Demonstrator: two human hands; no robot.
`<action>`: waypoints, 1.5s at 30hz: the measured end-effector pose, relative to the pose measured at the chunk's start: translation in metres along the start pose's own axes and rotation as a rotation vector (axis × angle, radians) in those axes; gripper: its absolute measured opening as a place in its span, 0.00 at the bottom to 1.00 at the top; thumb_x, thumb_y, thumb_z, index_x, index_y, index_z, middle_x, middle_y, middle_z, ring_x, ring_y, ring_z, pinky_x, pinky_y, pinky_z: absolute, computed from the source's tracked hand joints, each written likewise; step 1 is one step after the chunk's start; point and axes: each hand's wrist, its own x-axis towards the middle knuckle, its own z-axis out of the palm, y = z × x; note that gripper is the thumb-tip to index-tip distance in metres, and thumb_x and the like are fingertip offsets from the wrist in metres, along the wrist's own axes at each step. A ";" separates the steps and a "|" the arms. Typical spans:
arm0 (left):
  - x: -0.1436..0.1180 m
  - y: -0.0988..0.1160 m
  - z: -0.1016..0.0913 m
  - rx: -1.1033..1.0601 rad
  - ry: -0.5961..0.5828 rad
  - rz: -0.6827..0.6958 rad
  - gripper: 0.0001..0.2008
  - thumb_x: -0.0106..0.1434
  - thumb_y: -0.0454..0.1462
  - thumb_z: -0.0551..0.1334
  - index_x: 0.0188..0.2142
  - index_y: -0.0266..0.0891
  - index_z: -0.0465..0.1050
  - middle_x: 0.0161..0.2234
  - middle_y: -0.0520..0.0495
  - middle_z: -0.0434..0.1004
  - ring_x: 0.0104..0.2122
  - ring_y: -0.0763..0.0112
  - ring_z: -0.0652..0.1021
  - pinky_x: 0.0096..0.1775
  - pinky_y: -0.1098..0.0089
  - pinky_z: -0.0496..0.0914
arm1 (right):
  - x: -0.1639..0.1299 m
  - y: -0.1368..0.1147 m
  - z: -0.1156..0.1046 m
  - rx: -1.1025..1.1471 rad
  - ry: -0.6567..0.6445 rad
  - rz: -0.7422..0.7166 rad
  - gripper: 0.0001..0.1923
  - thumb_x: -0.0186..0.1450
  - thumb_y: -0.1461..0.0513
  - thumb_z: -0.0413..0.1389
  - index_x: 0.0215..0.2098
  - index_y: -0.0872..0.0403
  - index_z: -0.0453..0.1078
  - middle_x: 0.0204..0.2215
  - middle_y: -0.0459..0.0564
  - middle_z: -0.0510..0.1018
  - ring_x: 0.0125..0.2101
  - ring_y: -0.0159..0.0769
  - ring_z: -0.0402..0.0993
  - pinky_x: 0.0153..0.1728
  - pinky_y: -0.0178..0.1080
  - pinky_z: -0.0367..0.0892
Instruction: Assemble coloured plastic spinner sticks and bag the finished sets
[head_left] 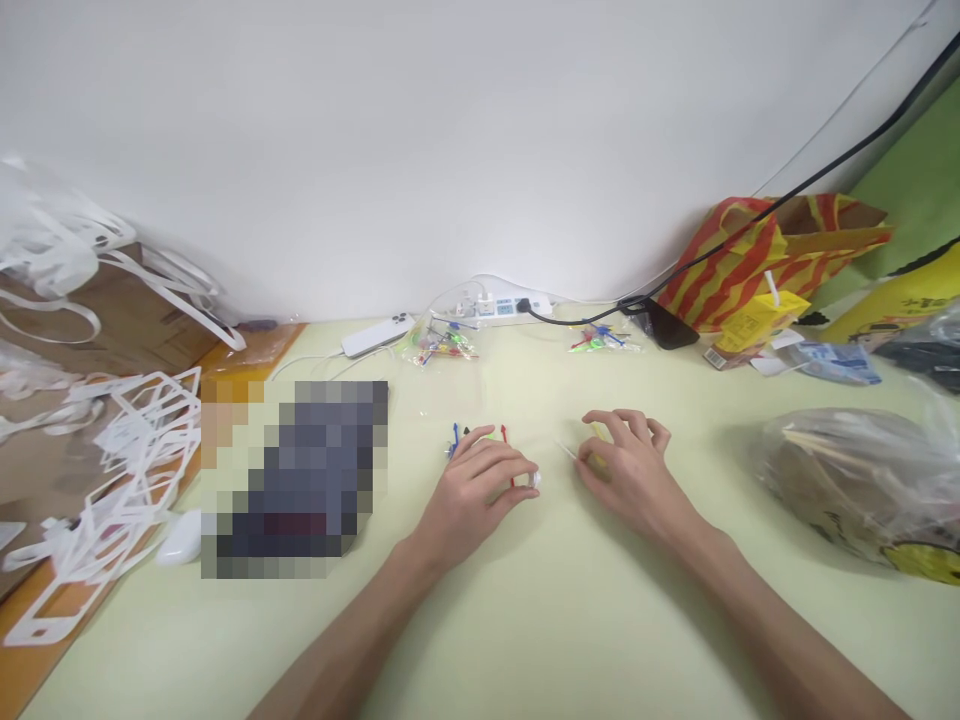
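My left hand rests on the pale yellow table, fingers curled over a small white piece at its fingertips. Several small coloured plastic sticks, blue, red and green, lie just beyond its knuckles. My right hand sits a little to the right, fingers bent over a small yellow piece, with a thin white stick poking out to its left. Whether either hand truly grips its piece is unclear.
Two clear bags of coloured sticks lie near a white power strip by the wall. A white phone, striped bag, juice carton, plastic-wrapped bundle, white mouse and white cut-outs surround the hands.
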 end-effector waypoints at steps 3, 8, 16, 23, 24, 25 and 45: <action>0.000 0.001 0.001 -0.091 0.043 -0.031 0.08 0.65 0.33 0.66 0.44 0.43 0.74 0.41 0.50 0.83 0.43 0.70 0.81 0.61 0.54 0.66 | 0.003 -0.005 -0.008 0.178 0.006 0.075 0.10 0.67 0.60 0.54 0.30 0.51 0.74 0.50 0.54 0.75 0.51 0.54 0.63 0.47 0.58 0.54; 0.001 0.007 0.002 -0.211 0.106 -0.090 0.08 0.64 0.33 0.66 0.43 0.41 0.75 0.43 0.47 0.83 0.43 0.67 0.82 0.60 0.52 0.69 | 0.008 -0.025 -0.020 1.012 -0.075 0.381 0.11 0.67 0.52 0.58 0.35 0.50 0.75 0.34 0.50 0.78 0.35 0.40 0.69 0.37 0.44 0.62; 0.005 0.015 0.002 -0.297 0.134 -0.090 0.09 0.64 0.32 0.67 0.44 0.40 0.76 0.43 0.43 0.82 0.45 0.63 0.82 0.54 0.55 0.75 | 0.002 -0.058 -0.001 1.644 -0.204 0.507 0.13 0.62 0.52 0.65 0.33 0.52 0.73 0.29 0.46 0.76 0.31 0.34 0.67 0.35 0.37 0.60; 0.007 0.018 0.000 -0.322 0.138 -0.077 0.08 0.62 0.33 0.68 0.42 0.40 0.77 0.39 0.45 0.83 0.40 0.64 0.82 0.48 0.58 0.77 | 0.001 -0.064 0.001 1.714 -0.216 0.546 0.16 0.61 0.51 0.65 0.31 0.54 0.70 0.25 0.44 0.69 0.27 0.31 0.61 0.30 0.35 0.56; 0.007 0.019 -0.001 -0.323 0.138 -0.078 0.08 0.63 0.33 0.68 0.42 0.40 0.77 0.38 0.45 0.83 0.40 0.65 0.82 0.48 0.58 0.77 | 0.001 -0.064 0.001 1.720 -0.221 0.547 0.16 0.61 0.51 0.65 0.31 0.54 0.70 0.25 0.44 0.69 0.27 0.31 0.61 0.30 0.35 0.56; 0.008 0.019 -0.001 -0.324 0.136 -0.079 0.08 0.63 0.33 0.68 0.42 0.40 0.77 0.38 0.45 0.83 0.40 0.65 0.82 0.48 0.58 0.77 | 0.001 -0.065 0.000 1.729 -0.224 0.548 0.16 0.61 0.51 0.66 0.31 0.54 0.70 0.25 0.43 0.69 0.27 0.31 0.61 0.30 0.35 0.55; 0.005 0.020 -0.003 -0.366 0.117 -0.063 0.09 0.62 0.34 0.69 0.42 0.42 0.79 0.36 0.46 0.84 0.38 0.64 0.82 0.48 0.56 0.77 | -0.003 -0.066 -0.001 1.907 -0.359 0.567 0.17 0.60 0.53 0.67 0.28 0.53 0.66 0.23 0.42 0.67 0.24 0.29 0.59 0.29 0.35 0.53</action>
